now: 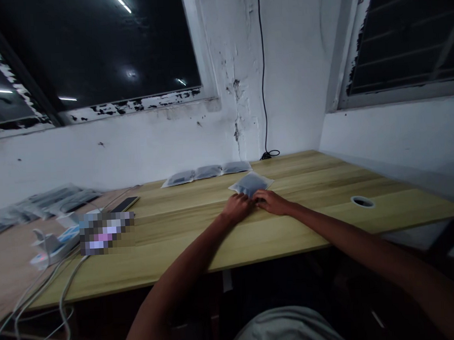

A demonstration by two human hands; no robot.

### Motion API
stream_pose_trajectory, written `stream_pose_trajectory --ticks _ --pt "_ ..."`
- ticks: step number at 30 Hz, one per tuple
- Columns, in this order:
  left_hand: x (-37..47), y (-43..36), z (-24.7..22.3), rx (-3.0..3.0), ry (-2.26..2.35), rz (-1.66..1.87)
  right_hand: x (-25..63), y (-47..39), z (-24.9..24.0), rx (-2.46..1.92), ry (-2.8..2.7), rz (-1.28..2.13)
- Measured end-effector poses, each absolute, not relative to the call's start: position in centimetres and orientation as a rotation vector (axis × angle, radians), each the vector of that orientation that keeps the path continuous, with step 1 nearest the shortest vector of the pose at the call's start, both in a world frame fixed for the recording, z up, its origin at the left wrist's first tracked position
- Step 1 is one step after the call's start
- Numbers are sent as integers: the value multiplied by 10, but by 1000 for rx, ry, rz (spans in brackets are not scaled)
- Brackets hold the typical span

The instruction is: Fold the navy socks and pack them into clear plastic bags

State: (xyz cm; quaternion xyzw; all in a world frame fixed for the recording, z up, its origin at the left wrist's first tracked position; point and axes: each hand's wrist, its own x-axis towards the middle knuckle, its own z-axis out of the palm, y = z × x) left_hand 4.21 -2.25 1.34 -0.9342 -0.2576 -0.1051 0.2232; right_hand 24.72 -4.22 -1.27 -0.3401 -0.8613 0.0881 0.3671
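Observation:
A frosted, translucent pouch (251,182) with something dark inside lies on the wooden table, one corner turned toward me. My left hand (238,207) is closed at that near corner, fingers bent over the pouch's edge. Right beside it, my right hand (272,201) pinches the same near edge with thumb and fingers. The fingertips almost meet, and what they cover of the edge is hidden. Behind, near the wall, similar pouches (208,171) lie in a row.
At the left, a power strip (59,245) with plugs and white cables (65,285) lies near a phone (125,204) and a blurred-out item (105,233). More plastic bags (46,202) are piled behind. A round cable hole (363,202) pierces the table (307,176) at right; a black cable (263,76) hangs down the wall.

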Motion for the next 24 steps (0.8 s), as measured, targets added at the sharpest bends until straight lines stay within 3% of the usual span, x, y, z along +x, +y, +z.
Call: stream_pose_trajectory --ticks 24 --pt "52 -41 21 -2619 -735 -311 243 -46 -11 -947 -2033 449"
